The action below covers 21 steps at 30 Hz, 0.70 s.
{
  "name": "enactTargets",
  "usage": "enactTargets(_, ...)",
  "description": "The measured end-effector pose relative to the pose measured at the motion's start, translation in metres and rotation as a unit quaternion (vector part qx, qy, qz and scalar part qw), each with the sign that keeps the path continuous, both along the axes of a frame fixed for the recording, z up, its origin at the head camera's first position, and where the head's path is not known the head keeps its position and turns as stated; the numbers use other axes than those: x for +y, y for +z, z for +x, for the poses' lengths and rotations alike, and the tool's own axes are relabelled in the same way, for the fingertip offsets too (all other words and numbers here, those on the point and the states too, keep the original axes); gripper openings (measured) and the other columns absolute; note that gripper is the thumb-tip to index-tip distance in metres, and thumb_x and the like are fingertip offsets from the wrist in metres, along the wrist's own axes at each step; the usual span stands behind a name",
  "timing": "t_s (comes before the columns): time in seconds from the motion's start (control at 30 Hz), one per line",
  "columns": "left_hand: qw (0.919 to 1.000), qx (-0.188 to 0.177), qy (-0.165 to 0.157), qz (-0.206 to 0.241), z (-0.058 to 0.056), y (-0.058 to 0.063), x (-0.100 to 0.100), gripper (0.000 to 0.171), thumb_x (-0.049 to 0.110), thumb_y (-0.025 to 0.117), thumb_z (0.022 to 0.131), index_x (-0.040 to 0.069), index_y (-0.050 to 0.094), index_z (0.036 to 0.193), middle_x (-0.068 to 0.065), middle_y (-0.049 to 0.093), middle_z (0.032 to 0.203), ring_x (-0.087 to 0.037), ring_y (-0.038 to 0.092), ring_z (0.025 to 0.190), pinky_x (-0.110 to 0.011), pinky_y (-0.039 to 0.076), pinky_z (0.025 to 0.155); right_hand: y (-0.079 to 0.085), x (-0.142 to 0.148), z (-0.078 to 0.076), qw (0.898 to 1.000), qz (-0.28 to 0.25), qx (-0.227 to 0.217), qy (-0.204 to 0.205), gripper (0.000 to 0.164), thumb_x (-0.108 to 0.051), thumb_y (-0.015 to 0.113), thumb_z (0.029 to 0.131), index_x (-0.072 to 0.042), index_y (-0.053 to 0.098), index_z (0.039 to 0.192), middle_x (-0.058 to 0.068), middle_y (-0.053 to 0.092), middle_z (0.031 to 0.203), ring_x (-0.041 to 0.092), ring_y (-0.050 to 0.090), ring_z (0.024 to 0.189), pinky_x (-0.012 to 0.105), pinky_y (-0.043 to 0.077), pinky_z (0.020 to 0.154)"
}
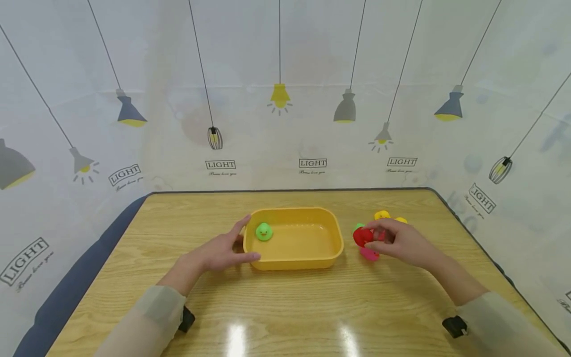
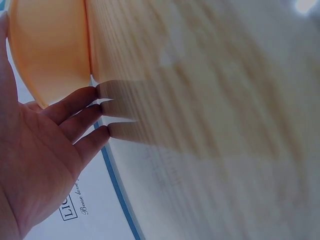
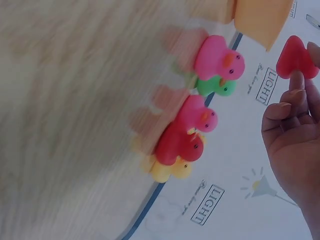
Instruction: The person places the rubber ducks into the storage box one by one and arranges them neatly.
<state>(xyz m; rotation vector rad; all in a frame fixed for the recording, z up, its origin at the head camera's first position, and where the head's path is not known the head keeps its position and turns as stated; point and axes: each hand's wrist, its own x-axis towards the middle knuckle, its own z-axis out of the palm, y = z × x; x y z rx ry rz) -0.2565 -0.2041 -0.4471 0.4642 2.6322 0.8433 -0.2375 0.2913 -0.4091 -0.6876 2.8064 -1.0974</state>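
A yellow plastic basin (image 1: 294,264) sits mid-table, with a green rubber duck (image 1: 263,231) at its left end. At the basin's left side rests my left hand (image 1: 218,252), thumb along the near rim and index finger at the far corner. In the left wrist view its other fingers (image 2: 75,107) are fairly straight against the table. My right hand (image 1: 408,243) pinches a red rubber duck (image 3: 291,57) between thumb and fingertips, raised above the other ducks. Below it are a pink duck (image 3: 212,57) and a green duck (image 3: 215,86), partly hidden.
Farther along the right side stand another pink duck (image 3: 192,112), a second red duck (image 3: 177,145) and yellow ducks (image 1: 382,214). The wooden table (image 1: 294,302) ends at a dark edge along a white curtain (image 1: 250,114) printed with lamps.
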Motion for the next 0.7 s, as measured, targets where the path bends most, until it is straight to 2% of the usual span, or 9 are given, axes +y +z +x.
enactTargets(0.33, 1.0, 0.002, -0.002, 0.001, -0.001, -0.002, -0.001, 0.118, 0.078, 0.071, 0.093, 0.036, 0.0, 0.177, -0.014, 0.064, 0.154, -0.034, 0.063, 0.137, -0.064, 0.043, 0.122, 0.006, -0.036, -0.016, 1.0, -0.001, -0.023, 0.015, 0.036, -0.03, 0.087, 0.097, -0.016, 0.075, 0.129, 0.001, 0.067, 0.101, 0.014, 0.053, 0.071, 0.025, 0.044, 0.06)
enactTargets(0.7, 1.0, 0.003, 0.001, -0.006, 0.0, -0.001, 0.0, 0.118, 0.079, 0.071, 0.092, 0.038, -0.001, 0.177, -0.014, 0.064, 0.155, -0.035, 0.063, 0.137, -0.065, 0.043, 0.122, 0.006, -0.073, -0.033, 0.999, 0.014, -0.025, 0.028, 0.037, -0.034, 0.087, 0.096, -0.019, 0.075, 0.128, -0.002, 0.07, 0.104, 0.019, 0.057, 0.081, 0.026, 0.047, 0.069)
